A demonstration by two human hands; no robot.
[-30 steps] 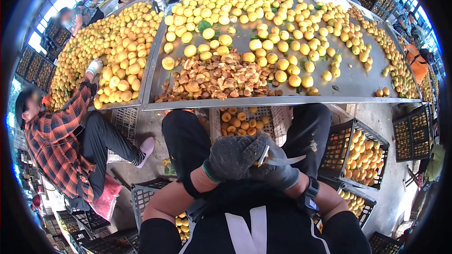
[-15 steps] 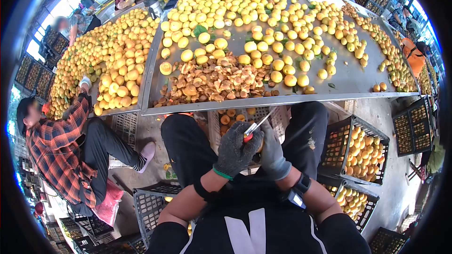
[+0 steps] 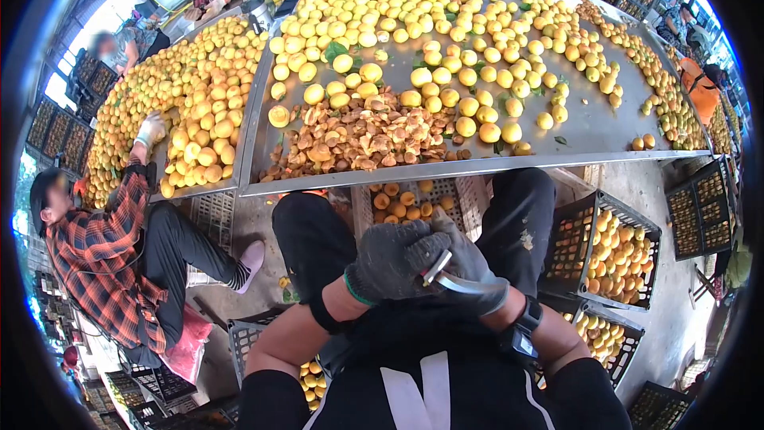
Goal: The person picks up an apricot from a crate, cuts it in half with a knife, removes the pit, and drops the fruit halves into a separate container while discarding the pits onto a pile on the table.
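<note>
In a dark glove with a green cuff, my left hand (image 3: 394, 261) is closed on a metal tool (image 3: 438, 267), whose shiny part points toward my right wrist. My right hand (image 3: 468, 259), in a grey glove, presses against the left one with its fingers curled; what it holds, if anything, is hidden. Both hands are above my lap. Just beyond them, between my knees, a crate (image 3: 362, 205) holds orange fruit halves (image 3: 395, 209). On the metal table (image 3: 477, 166) lie a pile of brownish cut fruit pieces (image 3: 370, 134) and many yellow fruits (image 3: 342, 28).
A co-worker in a plaid shirt (image 3: 103, 231) sits at the left, one gloved hand among fruits on the adjoining table. Black crates of fruit (image 3: 652, 227) stand at my right; another crate (image 3: 243, 334) is at lower left. More people are around the far edges.
Both my hands have come closer to my body, and the tool's shiny part has swung from pointing forward to pointing rightward. The plaid-shirted co-worker's hand has shifted over the fruits.
</note>
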